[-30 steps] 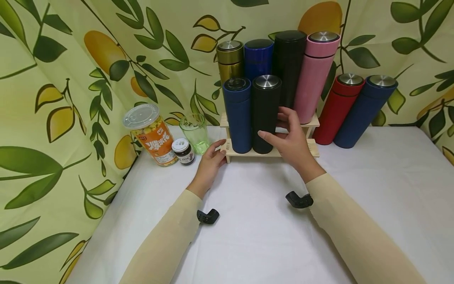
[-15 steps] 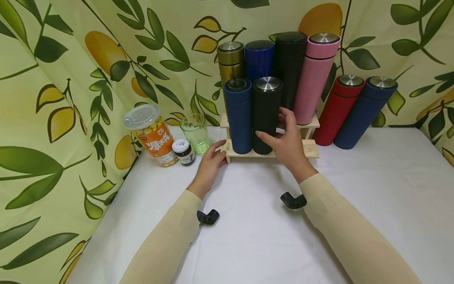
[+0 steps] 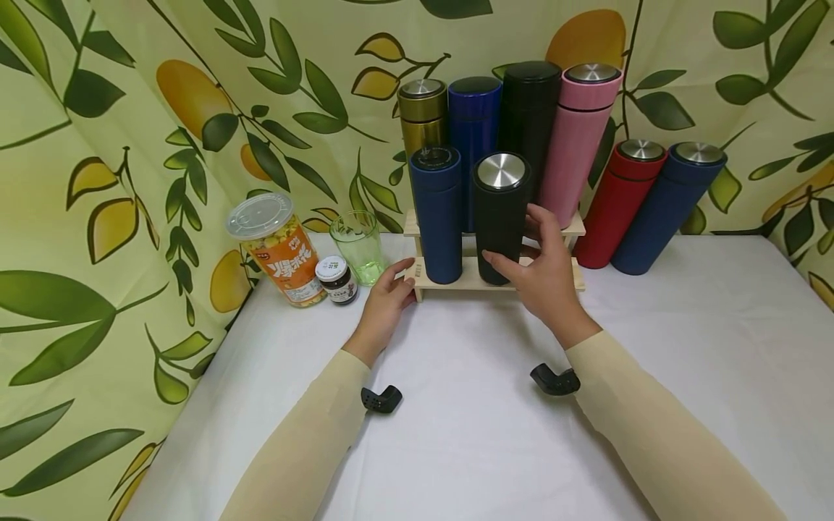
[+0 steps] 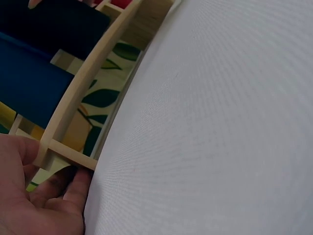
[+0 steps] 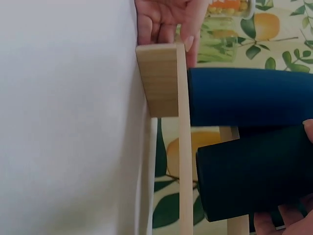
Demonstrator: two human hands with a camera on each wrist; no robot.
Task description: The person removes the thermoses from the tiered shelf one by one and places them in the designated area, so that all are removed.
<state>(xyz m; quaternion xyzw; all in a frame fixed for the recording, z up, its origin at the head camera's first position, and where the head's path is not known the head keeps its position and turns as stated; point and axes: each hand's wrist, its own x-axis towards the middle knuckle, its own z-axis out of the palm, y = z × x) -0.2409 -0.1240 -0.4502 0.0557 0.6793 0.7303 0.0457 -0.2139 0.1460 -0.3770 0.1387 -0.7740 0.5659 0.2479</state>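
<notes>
Gripping the black flask [image 3: 500,217]: right hand [image 3: 550,278], opened only to the flask's width, thumb and fingers opposed, likely against slipping. Flask tilts just above the front shelf [image 3: 470,275], base apart from it. Left hand [image 3: 384,300] pinches the shelf's left end, presumably steadying it. Blue flask [image 3: 438,224] stands upright nearby, untouched.
</notes>
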